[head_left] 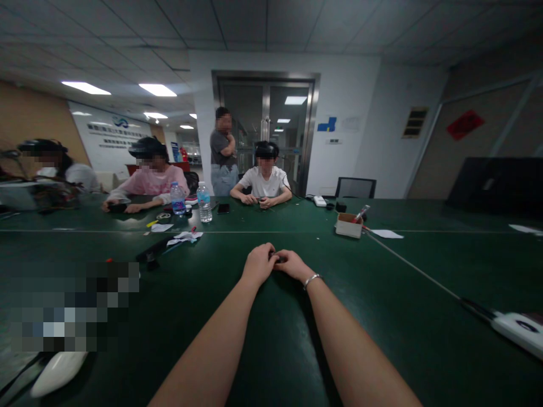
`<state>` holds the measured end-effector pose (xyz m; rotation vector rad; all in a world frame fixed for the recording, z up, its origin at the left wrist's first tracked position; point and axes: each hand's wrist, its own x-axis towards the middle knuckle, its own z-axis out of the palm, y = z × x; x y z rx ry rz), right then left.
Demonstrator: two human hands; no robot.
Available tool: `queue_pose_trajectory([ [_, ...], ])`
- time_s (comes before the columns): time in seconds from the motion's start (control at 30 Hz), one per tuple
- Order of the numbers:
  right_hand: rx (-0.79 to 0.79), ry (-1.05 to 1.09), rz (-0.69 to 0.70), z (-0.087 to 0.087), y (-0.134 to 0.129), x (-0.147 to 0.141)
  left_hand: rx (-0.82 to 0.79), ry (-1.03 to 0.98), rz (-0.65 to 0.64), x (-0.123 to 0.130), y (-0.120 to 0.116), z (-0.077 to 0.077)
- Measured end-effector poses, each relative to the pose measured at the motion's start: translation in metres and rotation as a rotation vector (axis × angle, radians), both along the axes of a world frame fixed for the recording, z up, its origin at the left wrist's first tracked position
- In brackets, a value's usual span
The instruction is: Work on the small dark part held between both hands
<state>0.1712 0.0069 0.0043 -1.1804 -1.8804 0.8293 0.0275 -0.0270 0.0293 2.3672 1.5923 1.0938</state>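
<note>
Your left hand (pixel 258 264) and right hand (pixel 293 265) meet straight ahead, low at the dark green, glossy table (pixel 275 339), fingers of both closed on a small dark object (pixel 278 258). It sits between your fingertips, mostly covered; shape can't be told. Left hand curls over it, back of the hand up; right hand pinches from its side. You wear a shiny silver-coloured bracelet (pixel 313 280) on the right wrist.

Left of your hands and a bit beyond: crumpled white papers (pixel 185 237). Farther past them, a black flat phone (pixel 223 208), a clear plastic water bottle with a blue label (pixel 205 203), and a second clear plastic bottle (pixel 177 199) just left of it. Nearer you, well left: a smooth white rounded object (pixel 59 373) beside a blurred-out patch.

Right of your hands and beyond: a small pale open-topped cardboard box (pixel 348 227) with something sticking out, a flat white paper sheet (pixel 387 233) just beside it. A thin grey cable (pixel 416 265) runs from near the box to a long white plastic device (pixel 520 333), well right of your hands.

Directly across from your hands, a seated person in a white T-shirt (pixel 267 181); left of them, a standing person in a grey shirt (pixel 223 150); farther left, a seated person in a pink top (pixel 156 181).
</note>
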Motion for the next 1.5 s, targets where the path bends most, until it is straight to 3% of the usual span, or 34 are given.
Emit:
queue_pose_trajectory([
  [0.17,0.021,-0.060,-0.109,-0.002,0.001,-0.004,0.026,0.018,-0.021,-0.002,0.003,-0.001],
  [0.43,0.178,-0.224,-0.268,-0.004,-0.001,-0.021,-0.008,0.020,0.060,-0.003,0.005,-0.001],
  [0.5,0.186,-0.239,-0.269,-0.005,0.000,-0.021,0.007,-0.005,0.055,-0.005,0.008,-0.004],
  [0.6,0.177,-0.218,-0.162,-0.007,0.003,-0.017,0.013,-0.063,0.016,-0.010,0.013,-0.009],
  [0.7,0.136,-0.162,-0.096,-0.010,0.006,-0.012,-0.026,-0.144,-0.096,-0.016,0.017,-0.012],
  [0.83,0.139,-0.071,-0.147,-0.013,0.008,-0.011,-0.056,-0.256,-0.240,-0.021,0.019,-0.013],
  [0.93,0.118,0.061,-0.146,-0.014,0.008,-0.011,-0.075,-0.359,-0.229,-0.023,0.023,-0.017],
  [1.17,-0.119,0.318,-0.014,-0.012,0.010,-0.004,-0.274,-0.458,-0.213,-0.030,0.036,-0.030],
  [1.5,-0.311,0.617,0.066,0.000,0.002,0.009,-0.384,-0.508,-0.215,-0.031,0.038,-0.028],
])
